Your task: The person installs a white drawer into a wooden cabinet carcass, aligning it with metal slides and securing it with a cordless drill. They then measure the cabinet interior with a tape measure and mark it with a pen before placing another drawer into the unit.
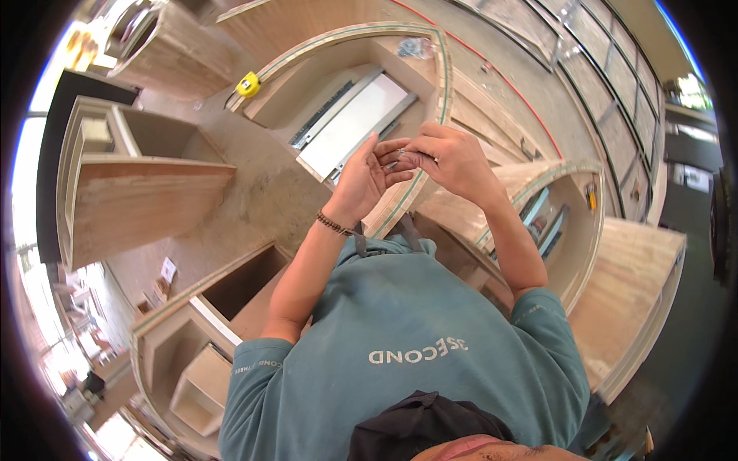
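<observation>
My left hand (364, 178) is turned palm up, its fingers curled toward the right hand. My right hand (455, 160) pinches with thumb and fingertips right against the left fingers. Small greyish specks show between the fingertips, too small to name. Both hands are over the near edge of a curved wooden cabinet frame (443, 77) with a green line along its rim. Inside the frame lie a white panel (355, 123) and metal drawer slides (327, 111).
A yellow tape measure (248, 84) sits on the frame's left corner, and a clear plastic bag (416, 48) on its far side. More wooden cabinets stand at left (146, 192), lower left (165, 338) and right (630, 284). A red hose (523, 100) crosses the floor beyond.
</observation>
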